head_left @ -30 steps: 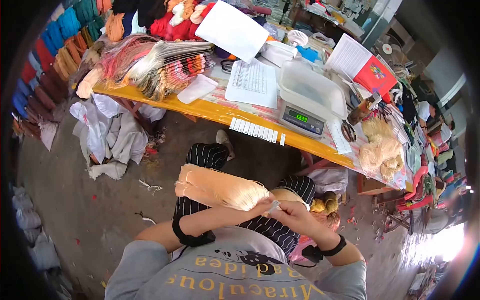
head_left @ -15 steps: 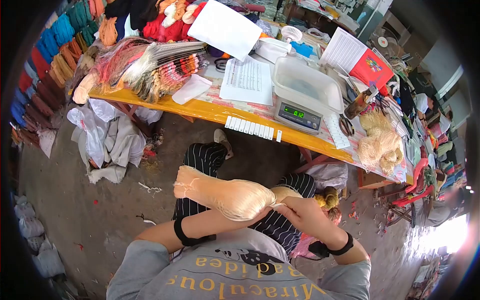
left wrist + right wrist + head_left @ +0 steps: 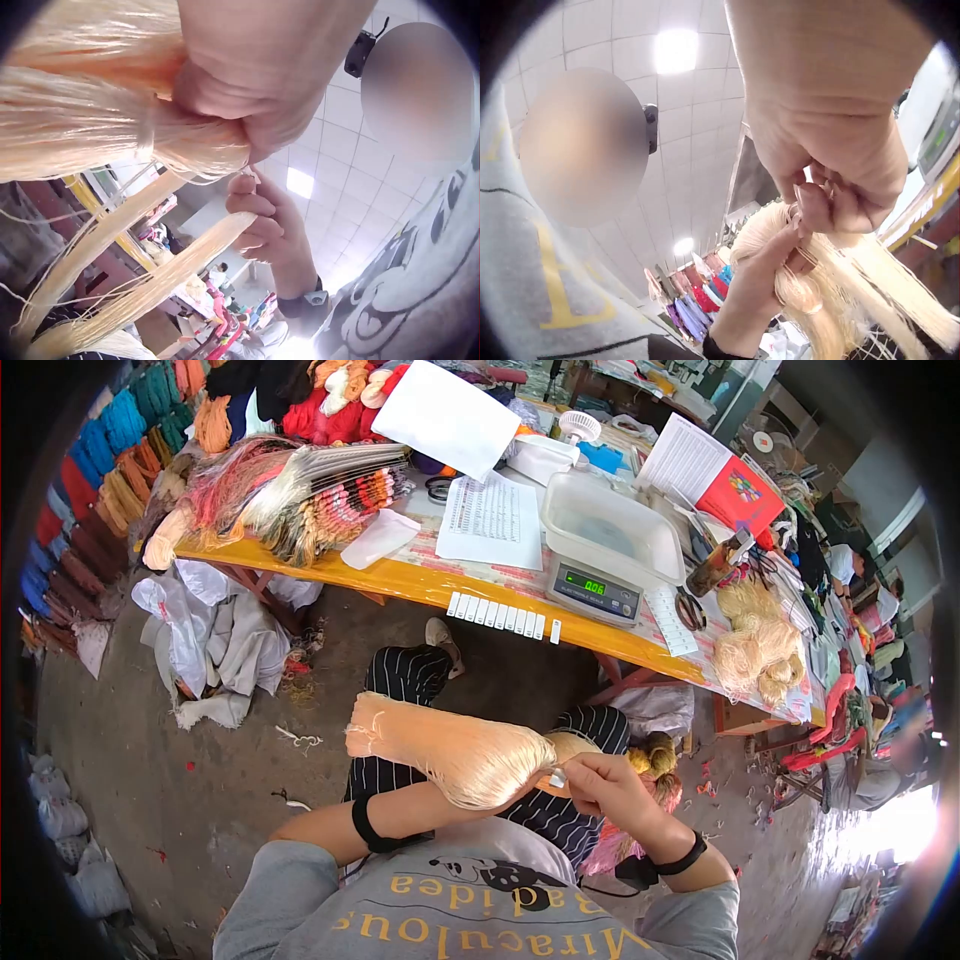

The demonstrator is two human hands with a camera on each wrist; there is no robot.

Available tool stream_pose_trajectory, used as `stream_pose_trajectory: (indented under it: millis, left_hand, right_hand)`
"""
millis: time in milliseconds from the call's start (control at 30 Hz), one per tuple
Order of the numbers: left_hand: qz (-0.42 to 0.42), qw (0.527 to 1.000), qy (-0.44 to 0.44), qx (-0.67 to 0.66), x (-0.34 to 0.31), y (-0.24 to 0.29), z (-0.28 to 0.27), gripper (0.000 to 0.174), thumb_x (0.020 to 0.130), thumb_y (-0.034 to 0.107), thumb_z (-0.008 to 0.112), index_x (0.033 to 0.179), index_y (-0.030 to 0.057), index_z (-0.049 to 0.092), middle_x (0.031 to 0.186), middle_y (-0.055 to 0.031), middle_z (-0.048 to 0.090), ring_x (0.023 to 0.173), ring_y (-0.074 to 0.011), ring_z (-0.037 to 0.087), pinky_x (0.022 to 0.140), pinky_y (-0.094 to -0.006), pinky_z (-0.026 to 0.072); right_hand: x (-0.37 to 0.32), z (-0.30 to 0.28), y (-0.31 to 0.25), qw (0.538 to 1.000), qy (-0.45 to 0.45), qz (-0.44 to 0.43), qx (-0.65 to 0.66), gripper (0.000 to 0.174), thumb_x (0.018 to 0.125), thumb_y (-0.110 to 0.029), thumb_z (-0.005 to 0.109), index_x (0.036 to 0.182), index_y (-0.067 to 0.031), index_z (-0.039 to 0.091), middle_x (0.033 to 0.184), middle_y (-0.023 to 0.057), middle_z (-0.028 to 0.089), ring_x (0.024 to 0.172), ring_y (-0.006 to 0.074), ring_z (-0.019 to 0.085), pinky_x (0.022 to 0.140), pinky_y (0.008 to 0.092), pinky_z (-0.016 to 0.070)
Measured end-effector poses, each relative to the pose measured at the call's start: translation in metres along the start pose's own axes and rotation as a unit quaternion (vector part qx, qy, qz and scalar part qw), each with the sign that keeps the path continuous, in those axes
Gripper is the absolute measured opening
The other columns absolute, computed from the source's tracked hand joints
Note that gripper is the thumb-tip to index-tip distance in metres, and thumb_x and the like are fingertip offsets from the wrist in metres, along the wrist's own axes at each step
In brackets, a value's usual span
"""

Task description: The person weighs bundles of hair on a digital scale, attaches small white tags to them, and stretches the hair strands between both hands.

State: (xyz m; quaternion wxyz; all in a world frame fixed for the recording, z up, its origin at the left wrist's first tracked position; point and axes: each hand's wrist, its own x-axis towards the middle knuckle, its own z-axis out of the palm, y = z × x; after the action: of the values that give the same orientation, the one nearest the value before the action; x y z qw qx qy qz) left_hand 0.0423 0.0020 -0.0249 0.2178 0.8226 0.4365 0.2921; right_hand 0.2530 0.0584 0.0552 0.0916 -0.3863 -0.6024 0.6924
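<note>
A thick hank of peach thread (image 3: 450, 748) lies across the lap, tied near its left end. My left hand (image 3: 255, 67) grips its looped right end; in the head view the hank hides most of that hand. Close beside it, my right hand (image 3: 608, 788) has its fingers curled, thumb and fingertips pinching at the hank's end. A small white slip (image 3: 557, 781) shows just under those fingertips. In the right wrist view the fingertips of both hands meet at the looped end. Paler thread strands (image 3: 187, 262) run up to the right hand's curled fingers.
Ahead stands a yellow-edged table (image 3: 400, 590) with a digital scale (image 3: 597, 592) bearing a clear plastic tub (image 3: 615, 525). White labels (image 3: 495, 614) line its edge. Printed sheets (image 3: 490, 525), scissors (image 3: 690, 610) and pale yarn (image 3: 760, 645) lie there. Bags (image 3: 225, 635) sit on the floor.
My right hand has shifted slightly right and away from the left fingers. The hank's looped end has turned a little. The scale's reading has dropped, and the head view has shifted slightly.
</note>
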Motion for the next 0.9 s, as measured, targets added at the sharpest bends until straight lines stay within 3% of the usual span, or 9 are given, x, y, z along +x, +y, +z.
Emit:
stream_pose_trajectory:
  millis: [167, 233, 367, 467, 533, 567, 600, 700, 900]
  left_hand:
    - [0.163, 0.927, 0.070, 0.329, -0.004, -0.008, 0.009, 0.031, 0.087, 0.013, 0.060, 0.115, 0.0005, 0.055, 0.107, -0.0139, 0.060, 0.096, -0.0241, 0.060, 0.087, -0.0325, 0.0474]
    - [-0.040, 0.993, 0.081, -0.069, -0.001, 0.015, -0.003, 0.034, 0.092, 0.018, 0.054, 0.119, -0.0020, 0.052, 0.107, -0.0154, 0.059, 0.097, -0.0230, 0.060, 0.085, -0.0341, 0.0485]
    - [0.005, 0.995, 0.090, -0.046, 0.000, 0.014, -0.003, 0.032, 0.090, 0.017, 0.057, 0.116, -0.0013, 0.054, 0.103, -0.0151, 0.060, 0.095, -0.0239, 0.060, 0.082, -0.0342, 0.0475]
    - [-0.083, 0.955, 0.034, -0.282, 0.007, 0.020, -0.014, 0.032, 0.088, 0.009, 0.060, 0.118, 0.0007, 0.053, 0.109, -0.0124, 0.058, 0.099, -0.0214, 0.059, 0.086, -0.0306, 0.0468]
    - [-0.128, 0.846, 0.054, -0.514, 0.010, 0.021, -0.015, 0.035, 0.088, 0.010, 0.060, 0.121, -0.0004, 0.052, 0.107, -0.0073, 0.060, 0.100, -0.0171, 0.058, 0.087, -0.0304, 0.0459]
    - [-0.168, 0.852, 0.016, -0.495, 0.009, 0.019, -0.018, 0.040, 0.086, 0.008, 0.060, 0.125, 0.0001, 0.049, 0.090, -0.0015, 0.062, 0.077, -0.0097, 0.059, 0.066, -0.0253, 0.0491]
    - [-0.169, 0.852, 0.012, -0.495, 0.009, 0.015, -0.028, 0.040, 0.086, 0.008, 0.060, 0.125, 0.0001, 0.049, 0.090, -0.0015, 0.062, 0.077, -0.0097, 0.059, 0.066, -0.0253, 0.0491]
    - [-0.293, 0.634, -0.115, -0.706, 0.003, 0.002, -0.066, 0.045, 0.087, 0.013, 0.058, 0.129, 0.0035, 0.044, 0.076, 0.0013, 0.056, 0.054, 0.0016, 0.045, 0.043, -0.0109, 0.0338]
    - [-0.276, 0.533, 0.086, -0.795, -0.031, -0.048, -0.109, 0.028, 0.088, 0.004, 0.051, 0.115, -0.0032, 0.055, 0.083, -0.0101, 0.062, 0.038, -0.0020, 0.034, 0.035, -0.0171, 0.0246]
  right_hand:
    - [0.003, 0.005, 0.007, 0.990, -0.013, 0.019, 0.137, 0.023, 0.095, -0.024, 0.050, 0.089, -0.0029, 0.054, 0.063, -0.0025, 0.044, 0.052, 0.0059, 0.038, 0.046, 0.0201, 0.0296]
    - [0.004, 0.006, 0.006, 0.927, -0.055, 0.110, 0.354, 0.022, 0.096, -0.024, 0.047, 0.090, -0.0035, 0.053, 0.067, -0.0011, 0.044, 0.054, 0.0070, 0.035, 0.048, 0.0200, 0.0289]
    - [0.004, 0.006, 0.006, 0.920, -0.075, 0.134, 0.360, 0.024, 0.097, -0.025, 0.045, 0.089, -0.0042, 0.051, 0.070, -0.0002, 0.043, 0.054, 0.0079, 0.032, 0.049, 0.0204, 0.0285]
    - [0.003, 0.008, 0.012, 0.917, -0.092, 0.101, 0.376, 0.022, 0.096, -0.024, 0.047, 0.090, -0.0040, 0.052, 0.070, -0.0007, 0.043, 0.055, 0.0074, 0.033, 0.048, 0.0203, 0.0277]
    - [0.001, 0.008, 0.014, 0.956, -0.074, 0.058, 0.279, 0.019, 0.095, -0.021, 0.049, 0.093, -0.0024, 0.055, 0.069, -0.0012, 0.044, 0.053, 0.0059, 0.035, 0.046, 0.0197, 0.0277]
    - [-0.001, 0.007, 0.013, 0.955, -0.072, 0.057, 0.282, 0.019, 0.095, -0.021, 0.049, 0.093, -0.0024, 0.055, 0.069, -0.0012, 0.044, 0.053, 0.0059, 0.035, 0.046, 0.0197, 0.0277]
    - [-0.005, 0.006, 0.011, 0.977, -0.059, 0.055, 0.196, 0.019, 0.095, -0.019, 0.051, 0.093, -0.0015, 0.056, 0.068, -0.0016, 0.045, 0.051, 0.0050, 0.036, 0.045, 0.0194, 0.0278]
    - [-0.019, -0.015, 0.017, 0.996, -0.038, 0.044, 0.062, 0.018, 0.094, -0.017, 0.052, 0.093, -0.0001, 0.056, 0.064, -0.0022, 0.046, 0.048, 0.0036, 0.037, 0.042, 0.0191, 0.0280]
    - [-0.083, -0.089, 0.089, 0.976, 0.185, 0.008, 0.117, 0.019, 0.093, -0.019, 0.054, 0.091, -0.0008, 0.057, 0.065, -0.0008, 0.051, 0.045, 0.0046, 0.042, 0.041, 0.0200, 0.0304]
